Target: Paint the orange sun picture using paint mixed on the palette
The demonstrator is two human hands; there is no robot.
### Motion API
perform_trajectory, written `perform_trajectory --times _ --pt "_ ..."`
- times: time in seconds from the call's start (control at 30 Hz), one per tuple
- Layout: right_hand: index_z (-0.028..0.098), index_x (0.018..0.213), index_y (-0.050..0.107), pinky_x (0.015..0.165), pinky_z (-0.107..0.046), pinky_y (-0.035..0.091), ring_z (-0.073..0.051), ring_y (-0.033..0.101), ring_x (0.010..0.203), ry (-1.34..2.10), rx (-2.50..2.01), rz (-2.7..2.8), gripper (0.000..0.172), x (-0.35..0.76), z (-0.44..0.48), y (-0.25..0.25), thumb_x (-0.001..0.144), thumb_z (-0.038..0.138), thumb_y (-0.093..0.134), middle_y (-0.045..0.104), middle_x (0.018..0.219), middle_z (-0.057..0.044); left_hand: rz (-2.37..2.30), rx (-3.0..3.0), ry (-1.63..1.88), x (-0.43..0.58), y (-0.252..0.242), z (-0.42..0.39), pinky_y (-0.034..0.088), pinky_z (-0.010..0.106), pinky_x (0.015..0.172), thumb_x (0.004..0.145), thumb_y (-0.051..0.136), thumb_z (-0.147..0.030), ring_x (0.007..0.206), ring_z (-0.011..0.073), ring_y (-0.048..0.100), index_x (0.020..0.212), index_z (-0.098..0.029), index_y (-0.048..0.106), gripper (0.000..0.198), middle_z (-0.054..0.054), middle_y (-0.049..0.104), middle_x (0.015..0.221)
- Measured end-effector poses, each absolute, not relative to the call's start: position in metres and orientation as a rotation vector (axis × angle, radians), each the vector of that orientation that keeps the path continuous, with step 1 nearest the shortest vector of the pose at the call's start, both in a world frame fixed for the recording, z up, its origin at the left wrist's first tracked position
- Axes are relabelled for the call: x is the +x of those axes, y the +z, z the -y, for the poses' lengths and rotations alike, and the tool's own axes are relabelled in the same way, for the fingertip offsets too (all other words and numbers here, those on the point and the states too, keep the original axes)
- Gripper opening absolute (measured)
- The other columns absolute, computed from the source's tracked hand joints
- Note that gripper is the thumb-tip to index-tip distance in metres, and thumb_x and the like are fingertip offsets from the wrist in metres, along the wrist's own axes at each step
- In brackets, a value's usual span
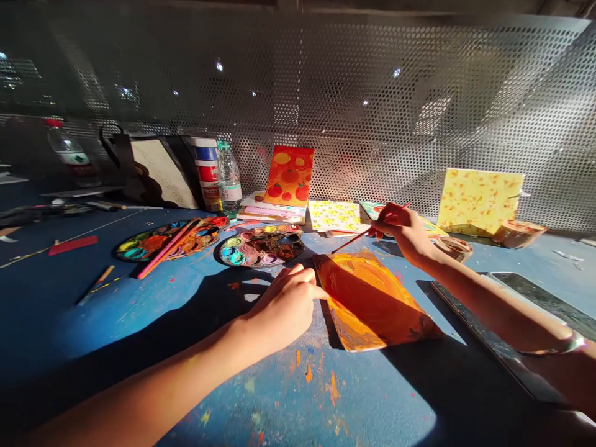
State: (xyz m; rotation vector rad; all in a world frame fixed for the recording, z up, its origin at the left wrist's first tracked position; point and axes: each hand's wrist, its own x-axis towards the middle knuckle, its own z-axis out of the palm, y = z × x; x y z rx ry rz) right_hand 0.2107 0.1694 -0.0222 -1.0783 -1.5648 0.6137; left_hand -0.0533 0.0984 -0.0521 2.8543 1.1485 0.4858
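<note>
My right hand (403, 226) is closed around a thin paintbrush (351, 242), whose tip is at the upper left corner of an orange-painted canvas board (372, 292). The board lies tilted to my view on the blue table, with broad orange strokes and brownish corners. My left hand (293, 295) has its fingers curled, and one digit presses on the board's left edge. Part of that grip is hidden. Just behind my left hand is a paint palette (233, 251) with several wells of mixed colours. Shadow from my arms falls across the board.
A second palette (153, 248) carries pink and orange brushes. Behind stand a clear bottle (229, 177), stacked paint jars (207, 174), a red fruit painting (289, 177) and a yellow painting (479, 198). Brown cups (519, 233) and a dark tablet-like slab (493, 335) are on the right.
</note>
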Motion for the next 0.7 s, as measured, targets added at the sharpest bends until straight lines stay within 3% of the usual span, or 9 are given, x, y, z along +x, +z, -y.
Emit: perform_trajectory --times 0.5,0.7 --pt "0.022 0.068 0.048 0.058 -0.033 0.048 -0.017 0.06 0.059 0.504 -1.124 1.709 0.022 0.208 -0.156 -0.008 0.071 0.032 0.066 0.065 0.065 -0.002 -1.089 2.785 0.543 -0.052 -0.054 -0.104 0.046 0.03 0.081 0.078 0.035 0.002 0.087 0.0178 0.054 0.102 -0.027 0.072 0.053 0.002 0.062 0.085" --pt "0.021 0.069 0.048 0.058 -0.032 0.046 -0.016 0.057 0.06 0.267 -1.142 1.761 0.019 0.202 -0.152 -0.006 0.074 0.03 0.064 0.058 0.063 -0.001 -1.082 2.774 0.521 -0.051 -0.052 -0.104 0.045 0.029 0.081 0.079 0.035 0.003 0.087 0.0172 0.053 0.104 -0.024 0.071 0.052 0.002 0.059 0.084"
